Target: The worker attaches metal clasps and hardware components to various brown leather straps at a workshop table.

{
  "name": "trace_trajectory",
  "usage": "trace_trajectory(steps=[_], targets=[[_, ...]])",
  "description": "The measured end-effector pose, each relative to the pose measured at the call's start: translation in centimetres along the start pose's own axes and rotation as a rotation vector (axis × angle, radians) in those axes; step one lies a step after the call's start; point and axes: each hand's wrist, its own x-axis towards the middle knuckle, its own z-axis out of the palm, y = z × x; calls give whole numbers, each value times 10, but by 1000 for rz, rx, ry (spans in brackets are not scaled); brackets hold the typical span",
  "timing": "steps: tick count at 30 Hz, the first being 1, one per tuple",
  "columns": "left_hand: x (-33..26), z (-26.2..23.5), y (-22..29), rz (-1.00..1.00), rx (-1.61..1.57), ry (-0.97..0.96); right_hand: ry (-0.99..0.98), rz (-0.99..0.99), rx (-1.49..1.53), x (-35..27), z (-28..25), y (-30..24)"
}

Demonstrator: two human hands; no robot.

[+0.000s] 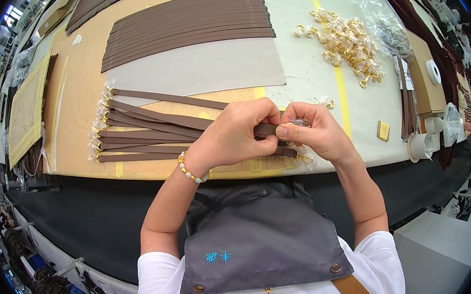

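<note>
Both hands meet over the near part of the table, at one end of a brown strap (pixel 265 129). My left hand (pixel 243 126) is closed round the strap just short of its end. At that end my right hand (pixel 317 130) pinches with thumb and forefinger, and a bit of clear plastic wrap shows between its fingers. Under and left of my hands lie several brown straps (pixel 153 117) side by side. Their left ends carry gold clasps (pixel 99 133) in clear plastic. A loose gold clasp (pixel 329 103) lies just beyond my right hand.
Farther off, a row of brown strips (pixel 190 26) rests on a grey sheet (pixel 215 65). A heap of wrapped gold clasps (pixel 350 44) lies at the far right, beside a clear plastic bag (pixel 387 27). A yellow block (pixel 383 130) and tape rolls (pixel 418 146) sit near the right edge.
</note>
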Motion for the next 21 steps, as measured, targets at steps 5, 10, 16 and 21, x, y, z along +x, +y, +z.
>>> trace_trajectory(steps=[5,10,16,21], targets=[[-1,-2,4,-15,-44,-38,68,-80,-65,1,8,11],[-6,-7,8,-134,-229,-139,99,-117,-89,-1,17,11],[-10,-14,1,-73,-304,-108,-109,-29,145,0,4,6],[1,-24,4,-87,-128,-188,-113,-6,91,4,-8,9]])
